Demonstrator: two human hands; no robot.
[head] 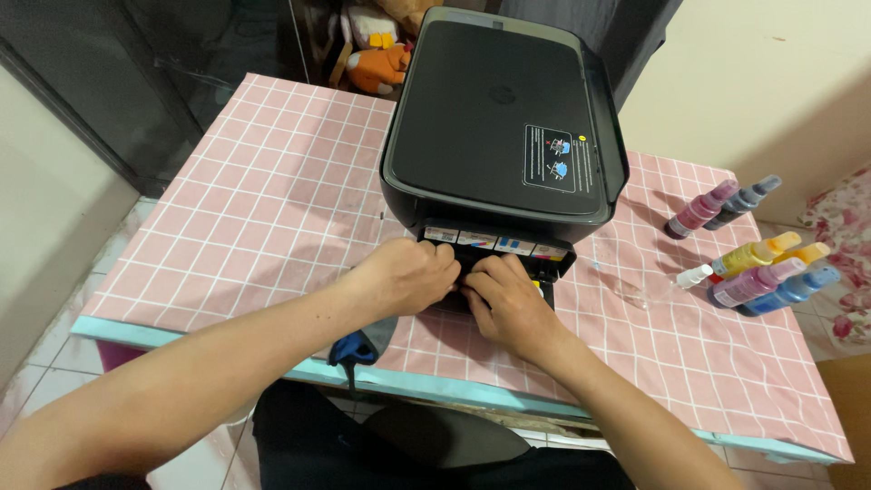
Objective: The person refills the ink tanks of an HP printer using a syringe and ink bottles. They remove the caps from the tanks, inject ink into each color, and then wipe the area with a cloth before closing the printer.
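On the pink checked tabletop (272,200), my left hand (408,277) and right hand (508,304) press curled fingers against the black printer (504,118) front, beneath four small coloured labels (494,242); whether they grip anything, I cannot tell. Coloured ink bottles (753,263) lie right.

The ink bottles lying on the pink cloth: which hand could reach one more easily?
Probably the right hand: the ink bottles lie on its side of the printer, while the left hand would have to cross over.

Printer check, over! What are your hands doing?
Both hands, left and right, on printer front, by ink tanks. Ink bottles lie right, clear.
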